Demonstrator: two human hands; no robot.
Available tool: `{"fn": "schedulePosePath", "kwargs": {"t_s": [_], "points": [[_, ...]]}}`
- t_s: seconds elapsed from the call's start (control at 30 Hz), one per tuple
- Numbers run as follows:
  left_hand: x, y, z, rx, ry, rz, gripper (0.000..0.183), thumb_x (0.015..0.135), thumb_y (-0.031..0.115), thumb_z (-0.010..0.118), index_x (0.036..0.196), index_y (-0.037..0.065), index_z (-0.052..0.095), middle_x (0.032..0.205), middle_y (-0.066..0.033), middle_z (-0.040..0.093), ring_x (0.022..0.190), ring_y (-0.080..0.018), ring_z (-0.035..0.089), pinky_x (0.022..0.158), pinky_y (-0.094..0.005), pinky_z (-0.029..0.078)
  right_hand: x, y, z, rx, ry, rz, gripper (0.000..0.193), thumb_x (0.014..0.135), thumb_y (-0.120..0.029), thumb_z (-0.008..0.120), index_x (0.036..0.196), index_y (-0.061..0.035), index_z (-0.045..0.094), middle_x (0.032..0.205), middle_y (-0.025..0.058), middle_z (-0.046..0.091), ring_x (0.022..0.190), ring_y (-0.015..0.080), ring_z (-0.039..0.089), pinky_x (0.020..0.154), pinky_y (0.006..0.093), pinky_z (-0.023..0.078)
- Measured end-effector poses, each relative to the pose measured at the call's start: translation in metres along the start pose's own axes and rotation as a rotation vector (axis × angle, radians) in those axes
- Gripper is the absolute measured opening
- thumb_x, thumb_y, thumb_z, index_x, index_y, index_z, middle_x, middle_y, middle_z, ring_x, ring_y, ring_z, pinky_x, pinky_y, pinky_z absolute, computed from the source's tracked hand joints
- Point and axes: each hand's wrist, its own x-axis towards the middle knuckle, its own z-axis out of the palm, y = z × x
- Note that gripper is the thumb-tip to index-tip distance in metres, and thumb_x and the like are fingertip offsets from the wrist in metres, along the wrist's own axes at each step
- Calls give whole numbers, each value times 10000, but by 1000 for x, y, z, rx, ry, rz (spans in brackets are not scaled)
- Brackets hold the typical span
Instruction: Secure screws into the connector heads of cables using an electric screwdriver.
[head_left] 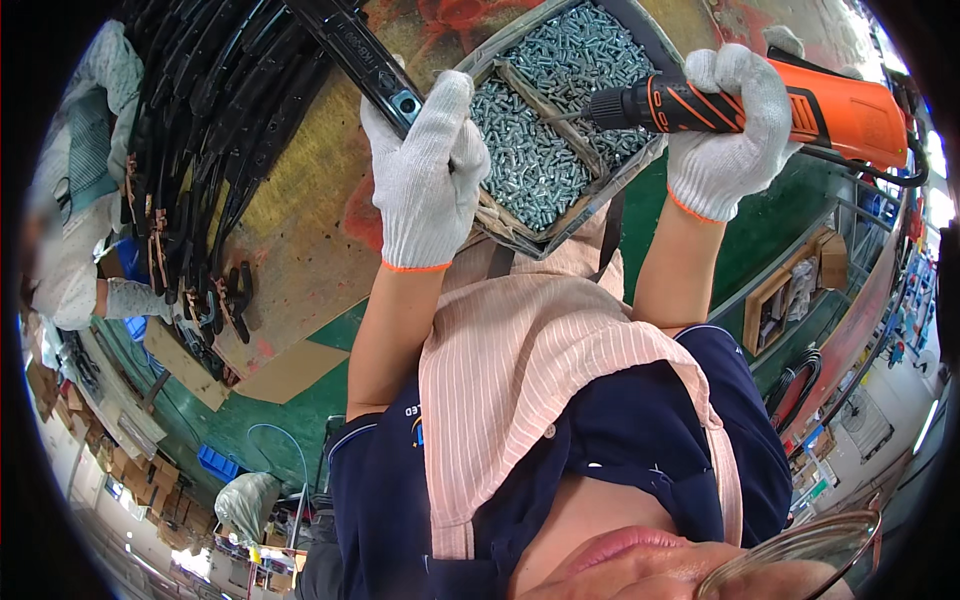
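My left hand (428, 170), in a white knit glove with an orange cuff, is closed around the end of a long black metal bar (345, 48) with a hole near its tip. In my gloved right hand (735, 130) is an orange and black electric screwdriver (850, 108), its thin bit pointing left over the screws. Between both hands sits a divided tray (608, 195) filled with small silvery screws (530, 165). Whether a screw sits on the bit, I cannot tell. The fingertips of my left hand are partly hidden behind the bar.
Many black bars (215, 110) lie in a row on the worn, paint-stained table (305, 215), with copper-coloured clips (158, 235) at their near ends. Beyond them at the left, another person's gloved hand (138, 300) rests near the bars. A cardboard sheet (290, 370) pokes out at the table's edge.
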Motion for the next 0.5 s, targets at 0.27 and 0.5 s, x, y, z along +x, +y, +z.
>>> {"fn": "schedulePosePath", "kwargs": {"t_s": [0.27,0.5], "points": [[3,1,4,37,24,27,488,913,201,673,1257,135,333,697,-25,533,460,-90,482,393,-224,379,1,0,0,17,-31,4,58,821,-30,602,810,23,581,705,59,501,631,134,433,621,305,404],[4,-20,14,-52,242,-149,731,837,787,404,814,74,562,566,-20,495,455,-113,418,390,-220,275,13,-27,5,297,18,98,110,878,-66,598,962,-14,549,667,-5,401,621,91,394,617,256,400]]}}
